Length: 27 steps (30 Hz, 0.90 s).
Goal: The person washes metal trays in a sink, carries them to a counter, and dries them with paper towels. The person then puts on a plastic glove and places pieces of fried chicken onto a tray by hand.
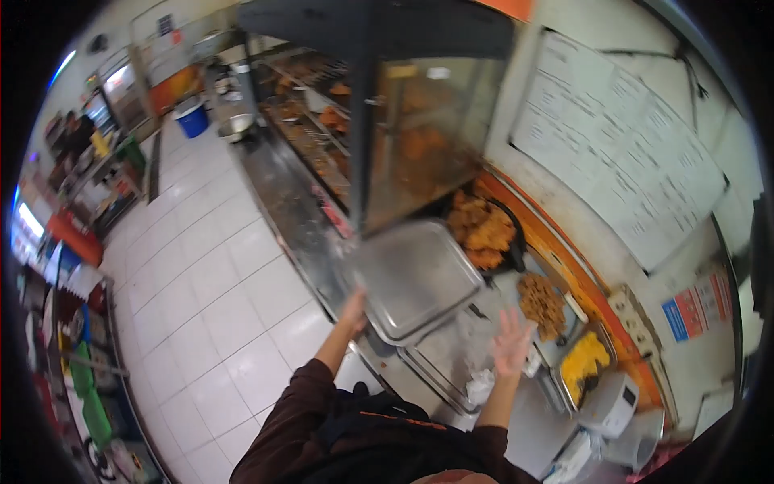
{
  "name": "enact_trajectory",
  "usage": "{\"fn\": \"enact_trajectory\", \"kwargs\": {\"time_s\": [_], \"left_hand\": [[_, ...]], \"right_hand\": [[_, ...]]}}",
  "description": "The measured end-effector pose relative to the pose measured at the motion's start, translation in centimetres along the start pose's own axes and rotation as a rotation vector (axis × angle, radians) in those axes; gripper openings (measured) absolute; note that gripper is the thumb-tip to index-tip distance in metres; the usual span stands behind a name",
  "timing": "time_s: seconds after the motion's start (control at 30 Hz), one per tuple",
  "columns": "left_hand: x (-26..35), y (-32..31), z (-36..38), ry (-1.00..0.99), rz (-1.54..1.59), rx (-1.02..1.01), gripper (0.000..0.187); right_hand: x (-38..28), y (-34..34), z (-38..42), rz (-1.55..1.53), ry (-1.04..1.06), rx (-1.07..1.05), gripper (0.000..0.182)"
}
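A rectangular, shallow metal tray (415,278) is over the counter in front of the glass food cabinet, its flat face bare. My left hand (353,311) grips its near left edge; some of the fingers are hidden at the rim. To the right, my right hand (511,344) is raised above the counter, fingers spread, holding nothing. Beside that hand lies a heap of small brown fried pieces (542,306). Behind the tray's right corner, a dark pan holds large fried pieces (484,230). A metal pan of yellow food (584,367) stands farther right.
The glass cabinet (431,137) with fried food on racks rises over the counter. A crumpled white wrapper (480,387) and a white device (613,403) are on the counter. A whiteboard (617,145) hangs on the wall. Left are tiled floor (218,282) and a blue bucket (192,119).
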State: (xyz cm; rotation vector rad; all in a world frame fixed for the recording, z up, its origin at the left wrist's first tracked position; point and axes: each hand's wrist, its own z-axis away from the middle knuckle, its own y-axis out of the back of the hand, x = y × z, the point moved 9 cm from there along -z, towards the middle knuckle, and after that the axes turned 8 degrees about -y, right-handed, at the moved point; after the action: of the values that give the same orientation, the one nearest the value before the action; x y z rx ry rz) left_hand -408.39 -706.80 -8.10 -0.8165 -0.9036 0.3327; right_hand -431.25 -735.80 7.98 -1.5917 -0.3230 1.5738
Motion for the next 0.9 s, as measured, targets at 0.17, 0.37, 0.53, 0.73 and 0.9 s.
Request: {"fn": "enact_trajectory", "kwargs": {"time_s": [0.17, 0.37, 0.53, 0.73, 0.9], "left_hand": [[2.0, -2.5, 2.6, -0.052, -0.036, 0.156, 0.056], [2.3, -3.1, 3.2, -0.068, -0.058, 0.155, 0.056], [3.5, -3.5, 5.0, -0.069, -0.21, 0.222, 0.073], [4.2, -3.2, 6.9, -0.101, -0.496, 0.376, 0.083], [3.8, -1.5, 5.0, -0.389, -0.357, 0.37, 0.043]], "right_hand": [[5.2, 0.2, 0.1, 0.125, -0.322, 0.22, 0.085], [11.9, 1.4, -0.2, 0.492, -0.527, 0.095, 0.078], [14.2, 1.5, -1.1, 0.488, -0.457, 0.233, 0.081], [14.7, -0.9, -0.9, 0.416, -0.52, 0.213, 0.072], [14.9, 0.3, -1.8, 0.357, -0.408, 0.283, 0.043]]}}
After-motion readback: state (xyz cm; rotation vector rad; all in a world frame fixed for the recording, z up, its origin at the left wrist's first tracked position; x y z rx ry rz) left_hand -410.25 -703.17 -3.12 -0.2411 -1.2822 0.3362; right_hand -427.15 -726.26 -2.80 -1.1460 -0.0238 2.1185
